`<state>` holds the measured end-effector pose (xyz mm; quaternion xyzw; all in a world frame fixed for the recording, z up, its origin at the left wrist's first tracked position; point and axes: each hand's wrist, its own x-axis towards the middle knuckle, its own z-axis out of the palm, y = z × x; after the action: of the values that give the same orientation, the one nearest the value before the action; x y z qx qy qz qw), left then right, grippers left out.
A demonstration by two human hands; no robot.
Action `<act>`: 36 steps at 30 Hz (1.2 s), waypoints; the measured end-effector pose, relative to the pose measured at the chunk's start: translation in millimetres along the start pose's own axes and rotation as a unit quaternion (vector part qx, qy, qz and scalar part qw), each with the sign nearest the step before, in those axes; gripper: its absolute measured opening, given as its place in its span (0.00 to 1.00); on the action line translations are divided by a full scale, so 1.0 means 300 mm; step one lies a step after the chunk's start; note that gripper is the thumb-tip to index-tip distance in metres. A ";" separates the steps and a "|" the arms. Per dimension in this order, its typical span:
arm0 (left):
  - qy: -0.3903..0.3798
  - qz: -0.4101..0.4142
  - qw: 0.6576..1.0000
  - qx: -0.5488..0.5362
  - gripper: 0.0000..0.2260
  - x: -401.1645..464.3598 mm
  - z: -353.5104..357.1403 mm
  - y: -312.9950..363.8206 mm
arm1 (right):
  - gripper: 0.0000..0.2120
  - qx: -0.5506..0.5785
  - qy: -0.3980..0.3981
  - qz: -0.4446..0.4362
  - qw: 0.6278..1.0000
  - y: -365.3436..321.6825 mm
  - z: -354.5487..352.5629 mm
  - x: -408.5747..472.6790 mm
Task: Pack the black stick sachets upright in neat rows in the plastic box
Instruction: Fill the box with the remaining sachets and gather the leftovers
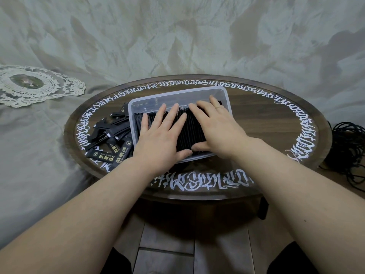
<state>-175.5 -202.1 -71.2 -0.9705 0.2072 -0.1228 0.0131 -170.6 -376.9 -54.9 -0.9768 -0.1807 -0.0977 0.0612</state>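
Note:
A clear plastic box (177, 95) stands on the round dark table (266, 119). Inside it, black stick sachets (192, 133) stand packed on edge in a tight row. My left hand (162, 135) lies flat on top of the row's left part, fingers straight, thumb at the box's near rim. My right hand (217, 127) presses on the right part, fingers spread toward the far wall, thumb against the near end of the sachets. A loose pile of black sachets (110, 135) lies on the table left of the box.
White script (199, 181) rings the table's rim. A lace doily (29, 84) lies on the pale cloth at far left. A coil of black cable (347, 147) sits beside the table at right. Dark floor planks (167, 244) show below.

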 end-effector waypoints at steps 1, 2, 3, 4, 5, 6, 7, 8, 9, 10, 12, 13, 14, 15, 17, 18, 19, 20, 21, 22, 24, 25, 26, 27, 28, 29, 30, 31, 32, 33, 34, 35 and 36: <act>0.000 -0.002 1.000 -0.003 0.41 -0.001 0.000 0.002 | 0.47 0.007 -0.002 0.002 1.000 0.000 0.000 -0.001; 0.002 -0.004 1.000 -0.004 0.41 -0.002 0.000 0.004 | 0.46 0.016 -0.004 0.005 1.000 0.001 -0.003 -0.002; 0.002 -0.004 1.000 -0.003 0.41 -0.004 0.000 0.005 | 0.45 0.024 -0.003 0.008 1.000 0.000 -0.005 -0.002; 0.001 -0.002 1.000 0.000 0.41 -0.004 0.000 0.005 | 0.44 0.026 -0.001 0.010 1.000 -0.003 -0.005 -0.003; -0.001 0.000 1.000 0.003 0.40 -0.004 0.000 0.004 | 0.44 0.022 0.004 0.012 1.000 -0.007 -0.001 -0.004; -0.002 0.002 1.000 0.004 0.39 -0.001 0.001 0.002 | 0.44 0.016 0.008 0.015 1.000 -0.011 0.004 -0.005; -0.004 0.002 1.000 0.001 0.39 0.002 -0.001 0.000 | 0.44 0.010 0.010 0.017 1.000 -0.016 0.009 -0.006; -0.009 0.001 1.000 -0.001 0.38 0.004 0.001 -0.003 | 0.44 0.008 0.010 0.020 1.000 -0.019 0.012 -0.007; -0.013 0.000 1.000 -0.001 0.38 0.005 0.000 -0.004 | 0.44 0.009 0.011 0.022 1.000 -0.021 0.013 -0.007; -0.014 0.000 1.000 -0.001 0.37 0.004 0.000 -0.003 | 0.44 0.012 0.012 0.024 1.000 -0.022 0.012 -0.007; 0.009 0.011 1.000 -0.014 0.35 -0.003 0.010 -0.002 | 0.44 0.016 0.017 0.026 0.999 -0.026 0.008 -0.013; 0.039 0.021 0.999 -0.031 0.33 -0.008 0.015 -0.005 | 0.44 0.017 0.024 0.025 0.999 -0.029 0.009 -0.018; 0.082 0.031 0.995 -0.057 0.31 -0.013 0.017 -0.010 | 0.44 0.017 0.032 0.022 0.999 -0.032 0.011 -0.025; 0.133 0.040 0.987 -0.081 0.28 -0.017 0.017 -0.018 | 0.43 0.017 0.043 0.018 0.999 -0.036 0.014 -0.032; 0.228 0.039 0.968 -0.098 0.24 -0.020 0.011 -0.048 | 0.42 0.026 0.065 0.010 0.998 -0.043 0.019 -0.043; 0.259 0.027 0.961 -0.093 0.24 -0.020 0.009 -0.070 | 0.41 0.032 0.072 0.008 0.997 -0.046 0.019 -0.046; 0.274 -0.001 0.957 -0.093 0.25 -0.025 0.000 -0.089 | 0.40 0.037 0.073 0.008 0.997 -0.047 0.019 -0.046; 0.274 -0.048 0.954 -0.108 0.26 -0.031 -0.007 -0.108 | 0.40 0.042 0.067 0.008 0.997 -0.047 0.019 -0.045; 0.253 -0.110 0.951 -0.138 0.27 -0.039 -0.013 -0.124 | 0.40 0.049 0.058 0.008 0.997 -0.046 0.020 -0.043; 0.218 -0.174 0.944 -0.178 0.29 -0.048 -0.018 -0.138 | 0.40 0.056 0.049 0.005 0.997 -0.044 0.021 -0.041; 0.153 -0.264 0.917 -0.259 0.31 -0.061 -0.020 -0.166 | 0.41 0.055 0.030 -0.007 0.998 -0.038 0.027 -0.044; 0.134 -0.283 0.902 -0.297 0.28 -0.064 -0.024 -0.175 | 0.40 0.047 0.023 -0.012 0.999 -0.036 0.031 -0.048; 0.125 -0.286 0.895 -0.320 0.23 -0.066 -0.028 -0.177 | 0.39 0.037 0.021 -0.016 0.999 -0.034 0.034 -0.051; 0.122 -0.277 0.897 -0.323 0.16 -0.069 -0.033 -0.174 | 0.38 0.032 0.025 -0.020 0.999 -0.036 0.035 -0.054; 0.125 -0.266 0.902 -0.315 0.11 -0.068 -0.034 -0.170 | 0.36 0.029 0.035 -0.024 0.999 -0.041 0.034 -0.059; 0.134 -0.257 0.907 -0.307 0.08 -0.067 -0.034 -0.163 | 0.33 0.026 0.053 -0.031 0.998 -0.049 0.034 -0.063; 0.140 -0.249 0.910 -0.301 0.05 -0.065 -0.033 -0.155 | 0.30 0.024 0.080 -0.039 0.996 -0.058 0.037 -0.064; 0.142 -0.242 0.911 -0.301 0.04 -0.064 -0.033 -0.145 | 0.26 0.027 0.117 -0.043 0.992 -0.072 0.037 -0.062; 0.141 -0.238 0.912 -0.304 0.03 -0.062 -0.031 -0.136 | 0.23 0.041 0.152 -0.036 0.987 -0.091 0.035 -0.057; 0.143 -0.236 0.910 -0.308 0.02 -0.059 -0.029 -0.131 | 0.20 0.061 0.156 -0.017 0.986 -0.117 0.021 -0.053; 0.148 -0.231 0.910 -0.312 0.03 -0.056 -0.026 -0.127 | 0.19 0.079 0.139 0.010 0.987 -0.147 0.008 -0.050; 0.152 -0.224 0.910 -0.314 0.05 -0.055 -0.024 -0.120 | 0.19 0.092 0.106 0.036 0.989 -0.171 0.006 -0.045; 0.153 -0.218 0.910 -0.317 0.07 -0.054 -0.022 -0.113 | 0.19 0.096 0.079 0.057 0.991 -0.188 0.010 -0.037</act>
<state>-178.0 -164.4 -65.9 -0.9138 0.0178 -0.1978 -0.3544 -200.7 -328.0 -55.5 -0.9641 -0.1281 -0.1535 0.1747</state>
